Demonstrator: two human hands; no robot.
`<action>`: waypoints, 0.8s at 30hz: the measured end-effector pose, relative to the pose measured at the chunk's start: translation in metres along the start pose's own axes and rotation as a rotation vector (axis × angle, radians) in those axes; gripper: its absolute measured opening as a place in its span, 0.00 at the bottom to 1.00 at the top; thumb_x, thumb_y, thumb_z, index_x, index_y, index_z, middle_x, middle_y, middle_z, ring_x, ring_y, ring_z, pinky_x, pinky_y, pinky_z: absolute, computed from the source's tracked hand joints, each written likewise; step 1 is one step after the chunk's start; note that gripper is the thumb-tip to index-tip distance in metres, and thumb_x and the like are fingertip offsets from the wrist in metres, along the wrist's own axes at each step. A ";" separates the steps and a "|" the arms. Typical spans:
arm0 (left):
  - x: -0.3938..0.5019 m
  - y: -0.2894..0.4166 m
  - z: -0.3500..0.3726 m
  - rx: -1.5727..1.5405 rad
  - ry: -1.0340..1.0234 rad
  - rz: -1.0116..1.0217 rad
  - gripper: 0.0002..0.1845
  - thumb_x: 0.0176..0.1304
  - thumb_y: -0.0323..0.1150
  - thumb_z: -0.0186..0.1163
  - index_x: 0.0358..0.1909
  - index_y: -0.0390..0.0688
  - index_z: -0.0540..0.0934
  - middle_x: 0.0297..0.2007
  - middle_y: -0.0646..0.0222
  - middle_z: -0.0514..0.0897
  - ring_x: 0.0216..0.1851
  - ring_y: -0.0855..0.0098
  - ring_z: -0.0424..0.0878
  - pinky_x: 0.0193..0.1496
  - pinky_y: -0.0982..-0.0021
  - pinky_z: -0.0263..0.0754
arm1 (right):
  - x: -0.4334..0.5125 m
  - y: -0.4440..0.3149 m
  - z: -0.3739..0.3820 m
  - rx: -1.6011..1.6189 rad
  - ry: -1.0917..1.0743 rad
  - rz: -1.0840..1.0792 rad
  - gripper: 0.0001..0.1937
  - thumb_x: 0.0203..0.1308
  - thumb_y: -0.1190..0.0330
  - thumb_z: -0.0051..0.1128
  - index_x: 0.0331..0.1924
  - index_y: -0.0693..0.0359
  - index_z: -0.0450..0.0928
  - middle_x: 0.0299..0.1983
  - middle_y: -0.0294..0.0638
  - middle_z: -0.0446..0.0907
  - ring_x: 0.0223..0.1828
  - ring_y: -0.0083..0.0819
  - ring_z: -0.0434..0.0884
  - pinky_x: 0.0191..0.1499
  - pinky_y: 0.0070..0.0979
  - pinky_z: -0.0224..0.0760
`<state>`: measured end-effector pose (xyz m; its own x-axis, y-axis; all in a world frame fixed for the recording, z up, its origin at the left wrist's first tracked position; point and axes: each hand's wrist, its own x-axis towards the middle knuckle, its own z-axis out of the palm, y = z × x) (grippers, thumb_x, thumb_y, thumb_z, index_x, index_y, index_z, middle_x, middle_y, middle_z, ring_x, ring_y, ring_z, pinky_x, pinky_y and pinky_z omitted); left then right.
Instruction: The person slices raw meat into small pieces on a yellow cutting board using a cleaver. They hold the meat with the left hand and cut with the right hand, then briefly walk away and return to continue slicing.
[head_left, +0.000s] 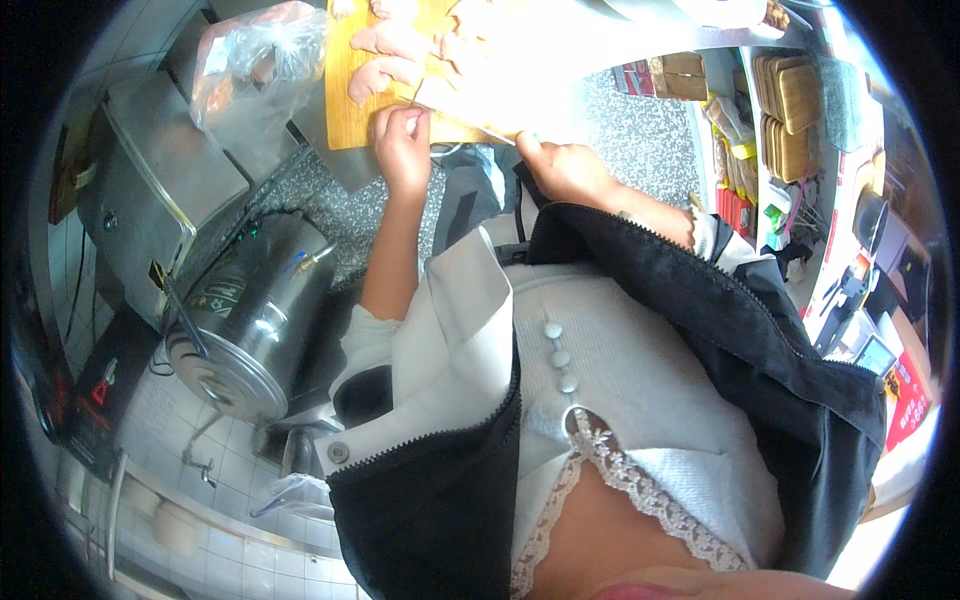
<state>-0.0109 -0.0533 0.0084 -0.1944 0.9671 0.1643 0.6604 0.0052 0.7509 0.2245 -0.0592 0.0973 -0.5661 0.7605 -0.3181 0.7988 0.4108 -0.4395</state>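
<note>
My right hand (566, 169) grips a knife at the near edge of a wooden cutting board (341, 112). The knife's thin blade (469, 125) points left over the board, its tip close to my left hand (403, 146). The fingers of my left hand are curled at the board's near edge, around something small and pale that I cannot make out. Several pieces of raw pale pink meat (386, 39) lie on the board beyond my hands. Strong glare washes out the board's right part, along with whatever lies there.
A clear plastic bag of raw meat (259, 71) sits left of the board. Below it at the left are a steel cabinet (165, 142) and a large lidded steel pot (262, 300). Shelves at the right hold stacked wooden trays (795, 97) and packaged goods (731, 142).
</note>
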 end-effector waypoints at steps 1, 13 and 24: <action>0.000 0.002 0.000 -0.008 -0.007 -0.017 0.08 0.50 0.26 0.69 0.31 0.40 0.80 0.38 0.62 0.80 0.42 0.58 0.77 0.49 0.60 0.72 | -0.001 -0.001 0.000 0.003 -0.011 0.016 0.08 0.60 0.71 0.48 0.42 0.61 0.66 0.19 0.45 0.79 0.20 0.44 0.82 0.23 0.38 0.75; -0.001 0.007 0.000 -0.020 -0.020 0.007 0.10 0.50 0.26 0.70 0.36 0.41 0.82 0.39 0.63 0.80 0.45 0.58 0.78 0.50 0.61 0.72 | -0.004 -0.006 -0.004 0.035 -0.043 0.091 0.06 0.61 0.72 0.48 0.40 0.62 0.66 0.20 0.47 0.79 0.21 0.46 0.82 0.25 0.38 0.76; 0.000 0.009 0.006 -0.005 -0.064 0.005 0.06 0.50 0.25 0.68 0.29 0.39 0.80 0.35 0.61 0.81 0.38 0.59 0.80 0.44 0.63 0.75 | 0.015 -0.014 -0.011 0.048 -0.160 0.138 0.11 0.61 0.72 0.46 0.47 0.62 0.64 0.24 0.48 0.81 0.26 0.48 0.84 0.28 0.40 0.77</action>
<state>-0.0009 -0.0519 0.0112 -0.1441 0.9815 0.1265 0.6575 -0.0006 0.7534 0.2068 -0.0485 0.1080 -0.4805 0.7167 -0.5054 0.8624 0.2816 -0.4207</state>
